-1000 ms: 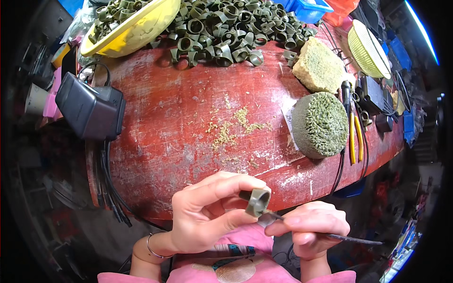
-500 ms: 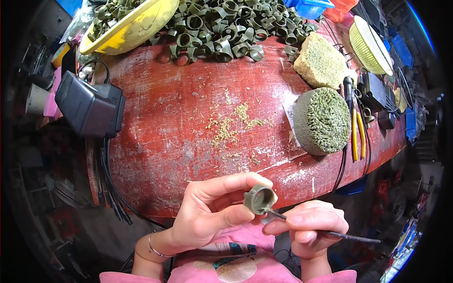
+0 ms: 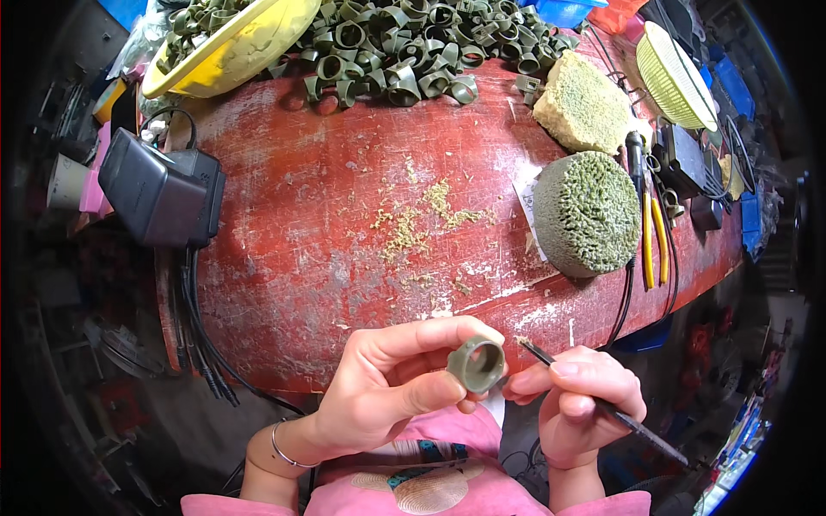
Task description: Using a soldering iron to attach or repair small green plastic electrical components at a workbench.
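The left hand [image 3: 379, 383] pinches a small green ring [image 3: 459, 361] between thumb and fingers, its opening tilted up, while the right hand [image 3: 594, 397] grips a thin dark tool [image 3: 632, 422] whose tip stands just beside the ring, apart from it. Beyond them, pale crumbs [image 3: 404, 234] lie scattered on the worn red surface [image 3: 275, 292], with a round green block [image 3: 594, 215] to the right. At the far edge, a heap of similar rings [image 3: 404, 82] sits beside a tilted yellow basin [image 3: 249, 52].

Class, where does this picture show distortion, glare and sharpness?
Head view: the scratched red table bows along its front edge, probably fisheye distortion; head view: pale glare near the rough green cylindrical block; head view: olive-green plastic ring fairly sharp.
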